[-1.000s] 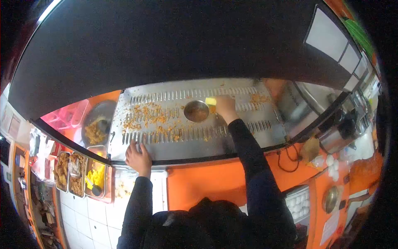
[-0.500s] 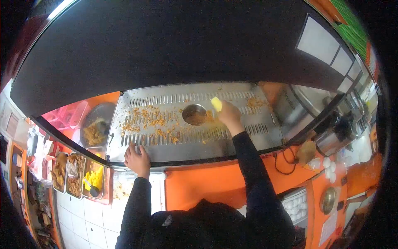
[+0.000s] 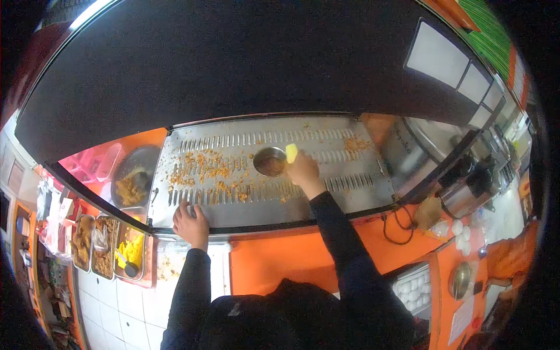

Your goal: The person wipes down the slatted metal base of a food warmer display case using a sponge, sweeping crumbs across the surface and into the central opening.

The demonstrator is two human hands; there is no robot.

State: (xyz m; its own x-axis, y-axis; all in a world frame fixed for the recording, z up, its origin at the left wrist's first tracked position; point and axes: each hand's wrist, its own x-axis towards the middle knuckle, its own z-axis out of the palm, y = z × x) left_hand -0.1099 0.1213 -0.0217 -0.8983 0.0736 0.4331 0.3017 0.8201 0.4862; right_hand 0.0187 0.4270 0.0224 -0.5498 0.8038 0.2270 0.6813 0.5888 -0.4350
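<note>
My right hand (image 3: 303, 170): I pinch the yellow thing (image 3: 291, 153) in it.
Yellow thing: it is by the far right side of the round bowl (image 3: 269, 165) in the metal top (image 3: 256, 217).
My left hand (image 3: 191, 224): my fingers are a little spread at the near left edge.
Crumbs (image 3: 205, 165): lots on the left, some far right.

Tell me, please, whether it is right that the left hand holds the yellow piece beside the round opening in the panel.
Not quite: the head view shows the right hand holding the yellow piece beside the round opening in the panel; the left hand rests at the panel's near edge.
</note>
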